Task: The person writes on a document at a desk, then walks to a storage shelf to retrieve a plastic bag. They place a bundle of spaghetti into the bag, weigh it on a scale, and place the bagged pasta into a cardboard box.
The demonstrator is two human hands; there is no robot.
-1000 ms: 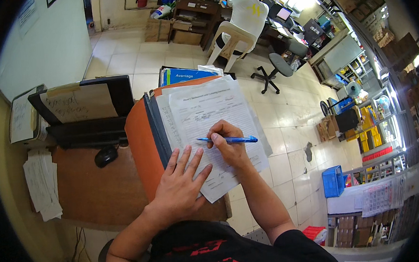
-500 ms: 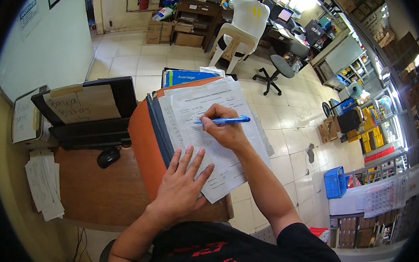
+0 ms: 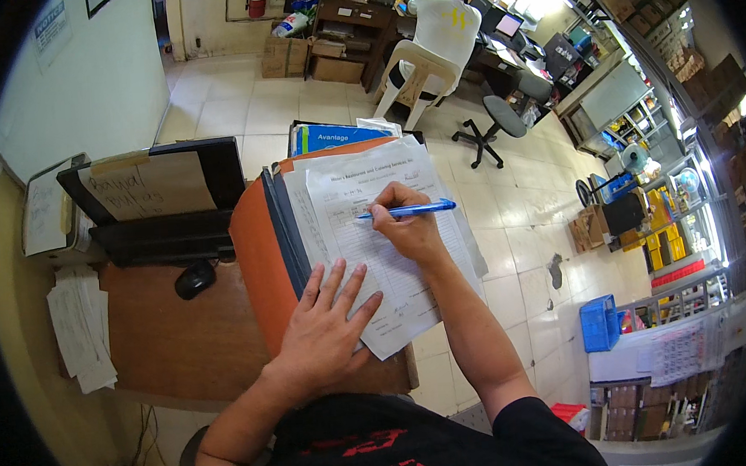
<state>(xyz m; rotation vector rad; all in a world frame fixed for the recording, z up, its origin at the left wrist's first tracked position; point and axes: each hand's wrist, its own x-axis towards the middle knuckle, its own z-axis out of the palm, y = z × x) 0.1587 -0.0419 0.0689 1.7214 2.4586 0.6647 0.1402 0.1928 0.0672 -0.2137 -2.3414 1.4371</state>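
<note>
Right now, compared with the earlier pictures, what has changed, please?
The right hand and its pen have moved farther up the paper. Nothing was taken or let go. The left hand stayed on the paper, and the mouse stayed put.

Form (image 3: pixel 386 271) on folder (image 3: pixel 256 249), mouse (image 3: pixel 195 280) to its left (papers (image 3: pixel 83 332) farther left)

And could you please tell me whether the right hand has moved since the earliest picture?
Yes: judged against the black mouse, the right hand has moved up the sheet.
</note>
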